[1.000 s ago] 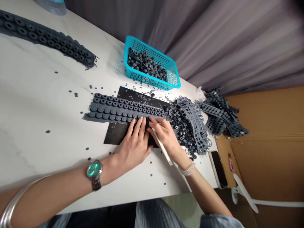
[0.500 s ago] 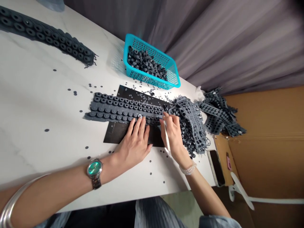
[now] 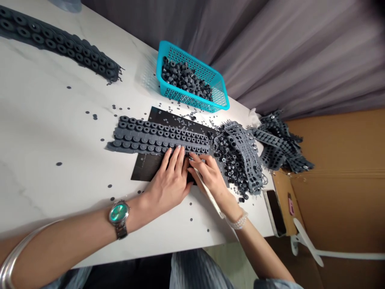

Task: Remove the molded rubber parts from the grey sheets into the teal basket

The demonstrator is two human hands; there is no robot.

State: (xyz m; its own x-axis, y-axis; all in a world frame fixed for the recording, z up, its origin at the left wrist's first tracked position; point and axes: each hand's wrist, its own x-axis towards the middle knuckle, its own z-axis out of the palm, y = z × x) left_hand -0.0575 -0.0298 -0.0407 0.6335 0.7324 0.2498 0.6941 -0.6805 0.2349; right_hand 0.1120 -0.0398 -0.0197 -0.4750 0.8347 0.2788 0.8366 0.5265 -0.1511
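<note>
A dark grey rubber sheet [image 3: 144, 135] with rows of round, ring-like parts lies partly over a black mat [image 3: 146, 168]. My left hand [image 3: 168, 180] rests flat with its fingertips on the sheet's near edge, fingers slightly apart. Close beside it, my right hand [image 3: 210, 176] is closed around a thin white tool [image 3: 210, 194], whose tip is at the near edge of the sheet by my left fingers. The tip itself is too small to make out.
A turquoise basket [image 3: 192, 100] of small dark rings stands behind the mat. Right of it are a heap of loose rings and perforated sheet [image 3: 246, 156], more strips [image 3: 282, 140] and a phone [image 3: 274, 212]. Another strip [image 3: 60, 44] lies far left; small discs are scattered about.
My right hand has moved left and nearer to me, from the sheet's right end to beside my left fingers. The white tool now slants more. My left hand has barely moved.
</note>
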